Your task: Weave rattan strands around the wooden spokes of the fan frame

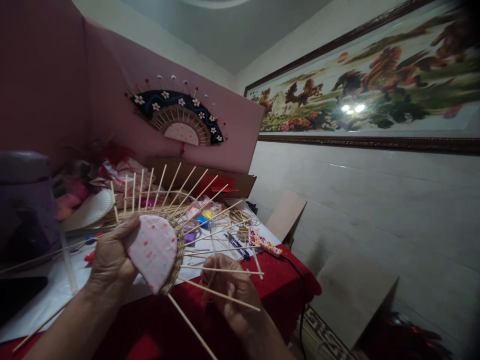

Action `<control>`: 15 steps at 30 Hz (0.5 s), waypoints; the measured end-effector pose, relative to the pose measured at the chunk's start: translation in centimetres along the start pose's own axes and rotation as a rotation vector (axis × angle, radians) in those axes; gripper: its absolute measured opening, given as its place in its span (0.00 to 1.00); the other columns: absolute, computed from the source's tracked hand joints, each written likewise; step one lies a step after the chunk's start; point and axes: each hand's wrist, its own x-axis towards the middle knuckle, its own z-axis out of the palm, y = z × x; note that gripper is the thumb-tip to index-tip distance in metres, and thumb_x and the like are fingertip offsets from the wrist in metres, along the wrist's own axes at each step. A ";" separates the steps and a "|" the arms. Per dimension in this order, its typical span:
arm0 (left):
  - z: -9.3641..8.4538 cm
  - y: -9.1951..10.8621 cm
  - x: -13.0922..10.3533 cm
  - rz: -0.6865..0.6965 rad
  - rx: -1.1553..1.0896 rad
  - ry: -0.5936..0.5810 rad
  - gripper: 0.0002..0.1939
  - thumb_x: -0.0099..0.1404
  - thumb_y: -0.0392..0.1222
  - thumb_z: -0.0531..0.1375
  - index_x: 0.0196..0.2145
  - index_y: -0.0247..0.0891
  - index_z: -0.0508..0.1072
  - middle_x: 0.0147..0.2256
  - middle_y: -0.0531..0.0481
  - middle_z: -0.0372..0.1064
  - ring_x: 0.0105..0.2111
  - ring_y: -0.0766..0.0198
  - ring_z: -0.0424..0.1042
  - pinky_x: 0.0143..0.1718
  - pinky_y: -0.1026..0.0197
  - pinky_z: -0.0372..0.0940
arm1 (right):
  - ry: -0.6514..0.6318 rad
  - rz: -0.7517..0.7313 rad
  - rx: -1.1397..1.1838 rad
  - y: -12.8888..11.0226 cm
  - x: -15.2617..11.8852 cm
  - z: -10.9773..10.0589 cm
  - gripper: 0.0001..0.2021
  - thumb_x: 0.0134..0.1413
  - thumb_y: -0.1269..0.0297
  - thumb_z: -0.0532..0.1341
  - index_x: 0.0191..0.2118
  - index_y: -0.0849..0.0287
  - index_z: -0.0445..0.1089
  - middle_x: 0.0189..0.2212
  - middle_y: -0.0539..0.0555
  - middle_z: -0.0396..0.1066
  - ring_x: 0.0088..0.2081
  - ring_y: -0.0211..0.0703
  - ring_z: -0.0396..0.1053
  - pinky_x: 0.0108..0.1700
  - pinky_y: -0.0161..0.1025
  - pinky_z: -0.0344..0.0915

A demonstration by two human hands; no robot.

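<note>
My left hand (110,260) is closed on a half-finished fan (153,250), its thumb lying over the flat edge. The fan's half-round centre is covered in pale pink cloth with small red prints. A woven brown band (179,250) rims the curve, and several thin wooden sticks (219,294) spread outward from it. At the fan's lower right, behind two sticks, my right hand (234,287) has its fingers pinched on a thin weaving strand (205,296). Part of the strand is hidden by fingers and sticks.
Beyond the fan lie a flower-patterned glue gun (264,243) with a black cord, a blue utility knife (238,246) and coiled strands (240,220). A purple container (28,200) stands left. A decorated fan (183,112) hangs on the pink panel. The red cloth (300,267) drapes the table edge.
</note>
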 end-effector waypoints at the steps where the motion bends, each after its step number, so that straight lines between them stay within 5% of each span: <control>1: 0.0 0.0 0.0 -0.003 -0.002 0.001 0.06 0.54 0.30 0.56 0.26 0.33 0.73 0.22 0.49 0.74 0.21 0.61 0.73 0.21 0.57 0.71 | -0.022 0.010 0.012 0.0 0.0 -0.1 0.06 0.43 0.67 0.66 0.29 0.63 0.72 0.26 0.51 0.70 0.29 0.34 0.67 0.33 0.30 0.64; 8: -0.1 0.1 0.0 -0.001 -0.012 0.016 0.06 0.54 0.29 0.56 0.26 0.33 0.73 0.21 0.50 0.74 0.20 0.62 0.73 0.20 0.58 0.70 | -0.120 -0.004 0.055 0.4 0.4 -0.6 0.05 0.43 0.76 0.62 0.29 0.63 0.67 0.25 0.49 0.67 0.27 0.34 0.65 0.31 0.30 0.62; 15: 0.1 0.2 -0.1 -0.007 -0.028 0.002 0.08 0.54 0.27 0.55 0.25 0.33 0.73 0.19 0.50 0.73 0.18 0.63 0.72 0.19 0.60 0.70 | -0.113 -0.038 -0.117 0.4 -0.3 -0.8 0.08 0.44 0.66 0.66 0.31 0.63 0.69 0.28 0.53 0.69 0.29 0.35 0.66 0.32 0.31 0.61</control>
